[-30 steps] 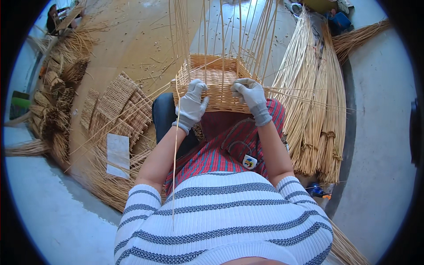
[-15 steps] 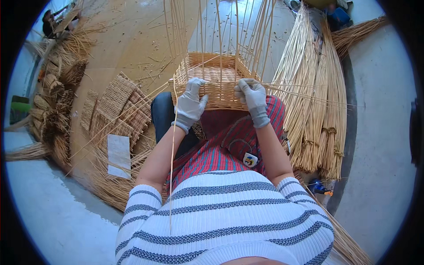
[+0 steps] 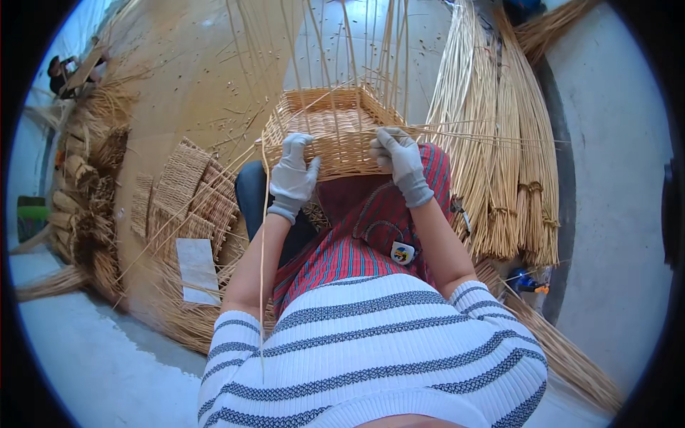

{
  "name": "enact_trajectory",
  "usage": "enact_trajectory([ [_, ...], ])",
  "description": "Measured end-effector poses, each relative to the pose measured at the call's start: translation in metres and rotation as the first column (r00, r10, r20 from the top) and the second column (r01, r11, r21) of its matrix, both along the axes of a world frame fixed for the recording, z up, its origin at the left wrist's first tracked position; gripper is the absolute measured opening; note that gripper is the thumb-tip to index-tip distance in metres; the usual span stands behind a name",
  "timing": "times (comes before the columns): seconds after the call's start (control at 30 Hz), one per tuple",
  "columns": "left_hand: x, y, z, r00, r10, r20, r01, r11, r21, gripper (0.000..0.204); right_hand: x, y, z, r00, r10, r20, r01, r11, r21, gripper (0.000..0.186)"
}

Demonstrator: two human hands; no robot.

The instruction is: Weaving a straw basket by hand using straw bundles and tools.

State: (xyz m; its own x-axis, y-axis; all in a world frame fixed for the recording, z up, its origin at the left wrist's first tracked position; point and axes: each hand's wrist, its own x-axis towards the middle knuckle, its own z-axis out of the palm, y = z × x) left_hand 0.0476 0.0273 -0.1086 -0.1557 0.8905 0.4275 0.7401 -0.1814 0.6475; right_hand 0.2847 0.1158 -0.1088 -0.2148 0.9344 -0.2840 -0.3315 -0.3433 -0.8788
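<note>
Wicker basket (image 3: 346,158), likely light, springy; hold by rim (image 3: 335,136); left hand (image 3: 292,173), right hand (image 3: 399,158) half-closed on near side

The woven basket (image 3: 353,158) is golden tan. Both gloves (image 3: 291,178) are pale grey-white with darker grey cuffs (image 3: 414,190). The sweater (image 3: 378,339) is white, banded with dark patterned stripes; red cloth (image 3: 332,257) carries thin bluish stripes. Bundled canes (image 3: 499,192) are straw-yellow.

a white ribbed sweater (image 3: 378,371) with dark patterned stripes, its sleeves (image 3: 239,335) ending near the elbows; pale grey gloves (image 3: 293,175) with darker cuffs; a red striped apron (image 3: 339,253) and dark trousers (image 3: 252,192).
</note>
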Motion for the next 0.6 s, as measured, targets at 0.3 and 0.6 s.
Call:
enact_trajectory([
  [0.3, 0.015, -0.002, 0.032, 0.984, 0.009, -0.176, -0.075, 0.925, -0.373, 0.059, 0.017, -0.015, 0.006, 0.982, -0.187, 0.023, 0.182, 0.972, 0.147, 0.022],
  [0.6, 0.018, 0.010, 0.028, 0.947, -0.035, -0.320, -0.086, 0.931, -0.356, 0.053, 0.021, -0.016, 0.019, 0.938, -0.321, 0.129, 0.259, 0.900, 0.351, 0.022],
])
